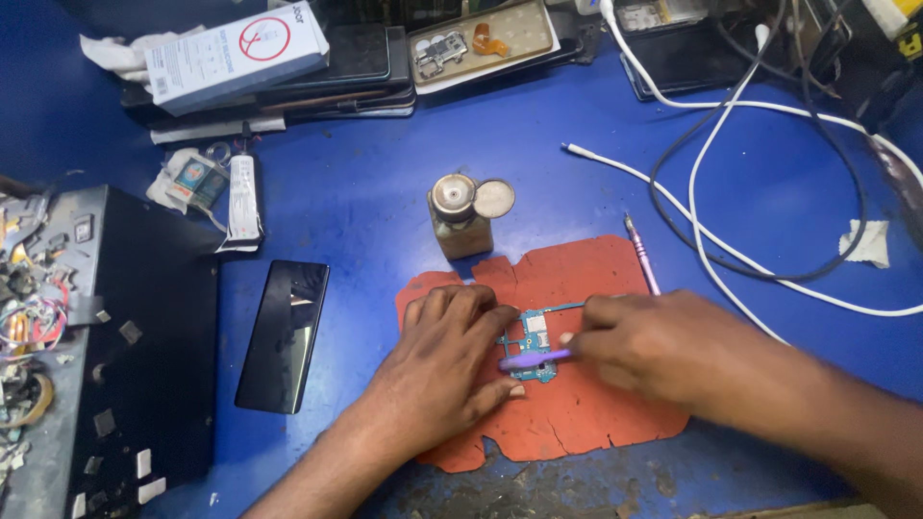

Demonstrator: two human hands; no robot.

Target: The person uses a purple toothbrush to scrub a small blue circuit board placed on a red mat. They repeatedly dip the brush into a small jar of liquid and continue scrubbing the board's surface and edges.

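Head view shows a blue workbench (385,192) with a worn orange mat (577,279) lying on it, and on this mat there is a small blue-green circuit board (535,334). The left hand (444,360) lies flat on the mat with the fingers spread, and its fingertips press on the left side of the board; it does not close around anything, it only holds the board down. The right hand (663,341) is closed on a thin purple tool (534,358), which looks like a small brush, and the tip of it touches the lower part of the board, just beside the left thumb. The right hand is a little blurred, so I cannot tell exactly how the fingers sit on the handle. Behind the mat stands a small bottle (460,219) with its round lid swung open, and a pink screwdriver (642,255) lies at the right edge of the mat. A black phone (286,332) lies on the bench, left of the mat, and white cables (731,250) run on the right side. In my judgement, the main risk is that the board slides or lifts if the left fingers press unevenly, because it is held only from one side. Too hard a stroke could also damage the small parts. The open bottle is near, so a careless elbow or sleeve could tip it over.
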